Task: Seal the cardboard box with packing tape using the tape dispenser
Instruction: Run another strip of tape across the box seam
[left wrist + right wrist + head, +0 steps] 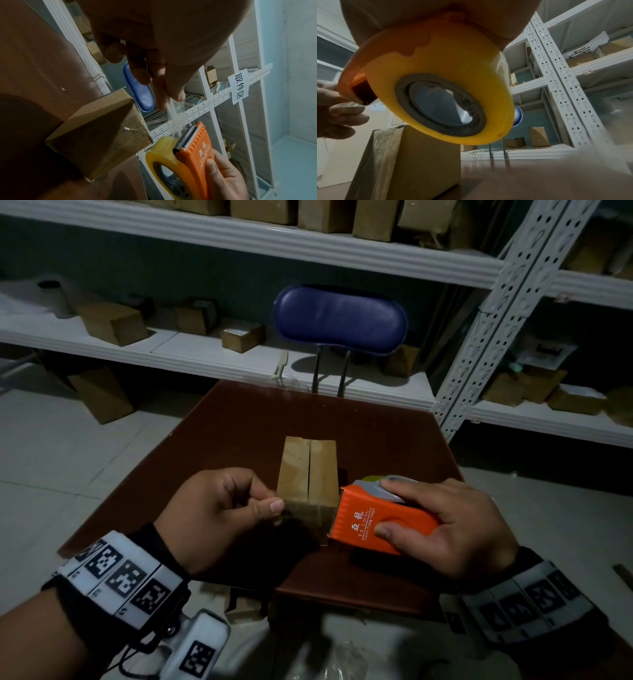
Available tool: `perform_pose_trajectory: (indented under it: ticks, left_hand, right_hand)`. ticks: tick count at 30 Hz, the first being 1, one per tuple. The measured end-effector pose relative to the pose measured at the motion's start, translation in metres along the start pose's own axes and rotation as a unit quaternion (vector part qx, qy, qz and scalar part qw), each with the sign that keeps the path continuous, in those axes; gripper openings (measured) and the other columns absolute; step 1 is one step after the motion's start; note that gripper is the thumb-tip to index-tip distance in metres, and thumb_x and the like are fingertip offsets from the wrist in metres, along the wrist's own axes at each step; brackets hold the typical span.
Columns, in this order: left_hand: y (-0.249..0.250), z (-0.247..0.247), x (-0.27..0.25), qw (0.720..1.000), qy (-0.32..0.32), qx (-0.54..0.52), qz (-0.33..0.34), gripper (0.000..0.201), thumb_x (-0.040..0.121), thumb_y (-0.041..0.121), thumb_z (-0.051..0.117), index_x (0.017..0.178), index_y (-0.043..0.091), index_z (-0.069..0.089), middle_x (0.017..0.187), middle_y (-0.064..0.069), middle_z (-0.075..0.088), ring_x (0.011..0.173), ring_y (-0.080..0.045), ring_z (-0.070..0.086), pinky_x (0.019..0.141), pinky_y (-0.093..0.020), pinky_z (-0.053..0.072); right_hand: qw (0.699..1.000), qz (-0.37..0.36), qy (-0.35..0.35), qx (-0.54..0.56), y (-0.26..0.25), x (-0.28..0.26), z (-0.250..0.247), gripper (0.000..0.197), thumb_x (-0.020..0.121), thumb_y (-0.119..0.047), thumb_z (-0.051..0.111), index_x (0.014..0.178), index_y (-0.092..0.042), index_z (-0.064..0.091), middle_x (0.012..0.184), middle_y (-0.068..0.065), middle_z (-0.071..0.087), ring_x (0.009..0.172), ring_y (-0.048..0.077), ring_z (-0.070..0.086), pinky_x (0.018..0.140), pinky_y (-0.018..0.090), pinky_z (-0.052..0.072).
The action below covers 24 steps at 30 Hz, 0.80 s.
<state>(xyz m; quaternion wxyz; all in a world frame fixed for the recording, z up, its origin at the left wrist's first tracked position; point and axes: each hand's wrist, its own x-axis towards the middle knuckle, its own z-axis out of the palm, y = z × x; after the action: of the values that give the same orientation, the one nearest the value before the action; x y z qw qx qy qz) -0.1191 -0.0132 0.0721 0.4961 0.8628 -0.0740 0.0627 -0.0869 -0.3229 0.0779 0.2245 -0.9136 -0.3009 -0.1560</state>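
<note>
A small cardboard box [308,470] stands on the dark red table [376,440], its top flaps meeting along a centre seam. My right hand [445,529] grips the orange tape dispenser [373,525] just right of the box's near end; its toothed blade [187,136] faces the box [96,135]. The yellow tape roll [447,88] sits inside the dispenser, above the box [412,155]. My left hand [226,508] pinches the free end of the clear tape [173,115] between thumb and fingers, over the box's near left corner. The strip stretches from the dispenser [193,155] to my fingertips [176,94].
A blue padded chair [339,320] stands behind the table. White metal shelving [239,354] with several brown boxes lines the back wall and the right side. More boxes lie on the tiled floor at left [99,395]. A paper label [239,86] hangs on a shelf post.
</note>
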Motion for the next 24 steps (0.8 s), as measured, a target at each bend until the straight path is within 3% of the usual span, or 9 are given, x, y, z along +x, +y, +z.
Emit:
perform_pose_trajectory:
  ticks: [5, 8, 10, 13, 16, 18, 22, 24]
  left_hand:
    - [-0.005, 0.0, 0.003, 1.0, -0.002, -0.001, 0.002, 0.013, 0.075, 0.039, 0.072, 0.074, 0.027, 0.071, 0.074, 0.003, 0.074, 0.069, -0.017, 0.07, 0.07, -0.045, 0.058]
    - [-0.008, -0.002, 0.004, 1.0, 0.005, 0.008, 0.007, 0.013, 0.075, 0.037, 0.072, 0.068, 0.026, 0.07, 0.072, 0.008, 0.074, 0.066, -0.01, 0.068, 0.064, -0.021, 0.053]
    - [-0.009, -0.002, 0.005, 1.0, 0.001, 0.025, 0.006, 0.014, 0.077, 0.03, 0.076, 0.065, 0.026, 0.068, 0.071, 0.01, 0.073, 0.066, -0.009, 0.067, 0.06, -0.013, 0.047]
    - [-0.013, -0.002, 0.007, 0.999, -0.001, 0.046, -0.003, 0.015, 0.078, 0.022, 0.079, 0.067, 0.025, 0.069, 0.074, 0.013, 0.073, 0.069, -0.007, 0.068, 0.061, -0.01, 0.047]
    - [-0.015, -0.002, 0.01, 0.999, -0.001, 0.05, -0.008, 0.016, 0.076, 0.019, 0.081, 0.067, 0.022, 0.069, 0.076, 0.019, 0.072, 0.071, -0.001, 0.068, 0.062, -0.007, 0.046]
    - [-0.016, -0.001, 0.011, 0.998, 0.001, 0.055, -0.013, 0.017, 0.074, 0.02, 0.081, 0.066, 0.023, 0.067, 0.077, 0.022, 0.072, 0.07, 0.002, 0.066, 0.062, -0.006, 0.045]
    - [-0.021, 0.0, 0.014, 0.997, 0.01, 0.077, -0.018, 0.021, 0.074, 0.026, 0.081, 0.063, 0.028, 0.063, 0.077, 0.026, 0.07, 0.07, 0.004, 0.065, 0.059, -0.006, 0.043]
    - [-0.024, 0.001, 0.016, 0.996, 0.014, 0.083, -0.021, 0.023, 0.075, 0.026, 0.081, 0.062, 0.03, 0.063, 0.076, 0.023, 0.07, 0.069, 0.003, 0.065, 0.059, -0.009, 0.043]
  right_hand:
    - [1.0, 0.021, -0.012, -0.001, 0.004, -0.001, -0.001, 0.068, 0.079, -0.082, 0.049, 0.126, -0.036, 0.067, 0.116, -0.011, 0.074, 0.085, 0.008, 0.066, 0.077, 0.026, 0.048]
    - [0.999, 0.033, 0.0, -0.001, 0.009, -0.002, -0.002, 0.067, 0.077, -0.079, 0.053, 0.124, -0.035, 0.069, 0.115, -0.01, 0.074, 0.084, 0.006, 0.065, 0.077, 0.03, 0.052]
    - [0.999, 0.034, 0.004, 0.002, 0.01, -0.002, -0.001, 0.066, 0.077, -0.078, 0.053, 0.123, -0.034, 0.069, 0.116, -0.011, 0.074, 0.088, -0.005, 0.057, 0.076, 0.025, 0.05]
    - [1.0, 0.028, 0.002, -0.004, 0.007, -0.002, 0.001, 0.065, 0.077, -0.076, 0.055, 0.122, -0.031, 0.07, 0.114, -0.01, 0.074, 0.093, -0.015, 0.043, 0.076, 0.014, 0.039]
    - [0.999, 0.041, -0.008, -0.021, 0.005, -0.002, 0.002, 0.065, 0.076, -0.075, 0.055, 0.123, -0.032, 0.07, 0.114, -0.01, 0.075, 0.089, -0.007, 0.051, 0.073, 0.019, 0.04]
    - [0.998, 0.045, -0.018, -0.033, 0.004, -0.001, 0.003, 0.066, 0.077, -0.076, 0.054, 0.124, -0.033, 0.069, 0.115, -0.01, 0.075, 0.09, 0.002, 0.058, 0.074, 0.016, 0.037]
    - [0.998, 0.034, -0.017, -0.049, 0.003, 0.001, 0.006, 0.063, 0.078, -0.072, 0.057, 0.123, -0.03, 0.07, 0.113, -0.01, 0.075, 0.1, -0.015, 0.039, 0.079, 0.009, 0.03]
    - [0.998, 0.035, -0.018, -0.05, 0.004, 0.002, 0.008, 0.063, 0.079, -0.072, 0.057, 0.124, -0.031, 0.069, 0.115, -0.01, 0.075, 0.103, -0.005, 0.045, 0.077, 0.01, 0.032]
